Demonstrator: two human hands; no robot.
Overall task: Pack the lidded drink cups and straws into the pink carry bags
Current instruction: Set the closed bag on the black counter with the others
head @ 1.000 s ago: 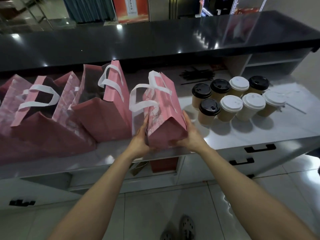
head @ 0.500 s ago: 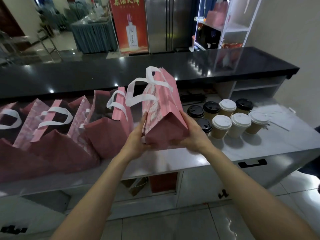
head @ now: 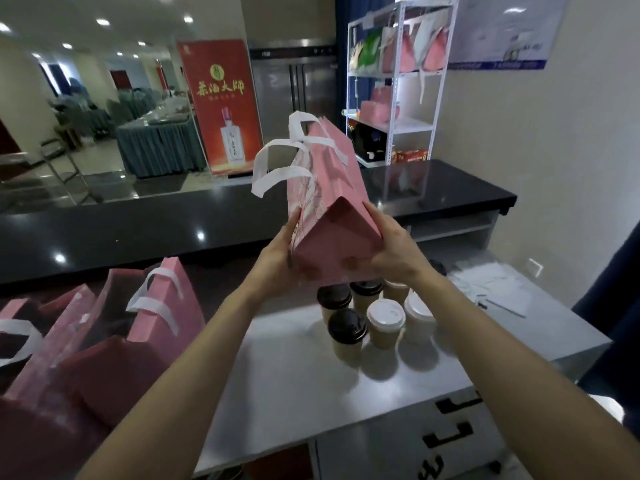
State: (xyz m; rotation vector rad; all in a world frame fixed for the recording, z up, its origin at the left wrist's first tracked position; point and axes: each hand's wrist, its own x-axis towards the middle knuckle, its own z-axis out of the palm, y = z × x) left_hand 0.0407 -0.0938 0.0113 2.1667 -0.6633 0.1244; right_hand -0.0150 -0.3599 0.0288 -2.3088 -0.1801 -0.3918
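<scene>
Both hands hold one pink carry bag (head: 329,216) with white handles up in the air, above the counter. My left hand (head: 277,261) grips its left side near the base, and my right hand (head: 391,247) grips its right side. Directly below the bag, several lidded paper cups (head: 374,317) with black and white lids stand on the white counter (head: 298,375). More pink carry bags (head: 114,341) stand open in a row at the left. The straws are hidden from view.
A raised black bar top (head: 173,230) runs behind the counter. White papers (head: 502,289) lie at the right end. A white shelf rack (head: 398,81) with pink bags stands behind, next to a red banner (head: 221,105). Drawers with black handles (head: 450,431) sit below.
Both hands have lifted the pink bag off the counter and carried it up and to the right, over the cups. My view has tilted upward.
</scene>
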